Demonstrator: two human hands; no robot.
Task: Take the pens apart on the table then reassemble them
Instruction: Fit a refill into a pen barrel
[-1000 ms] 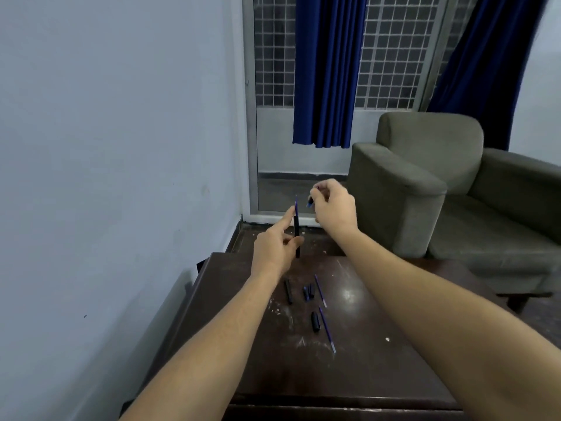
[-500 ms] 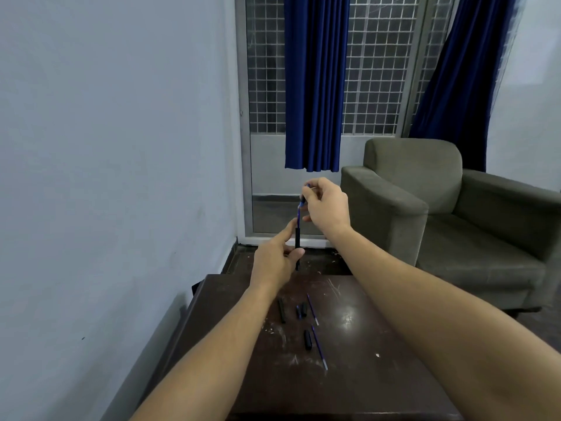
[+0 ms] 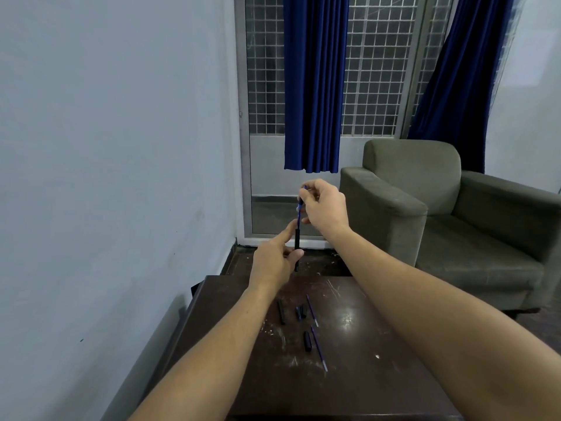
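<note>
My left hand [image 3: 274, 262] holds a black pen barrel [image 3: 297, 238] upright above the far edge of the table. A thin blue refill [image 3: 299, 215] sticks out of the barrel's top. My right hand [image 3: 323, 208] pinches the upper end of that refill, just above the left hand. On the dark table [image 3: 379, 375] lie loose pen parts: a black barrel [image 3: 281, 311], two short black pieces [image 3: 300, 311], another black piece [image 3: 307, 341] and two blue refills [image 3: 312, 305] [image 3: 319, 349].
A pale wall runs along the left side of the table. A grey-green armchair [image 3: 440, 214] stands to the right beyond the table. Behind are a grilled glass door and blue curtains [image 3: 314, 86]. The tabletop is scratched, with white specks.
My right hand came down onto the top of the refill in the barrel and now grips it. The camera has tilted up, so the table sits lower in view.
</note>
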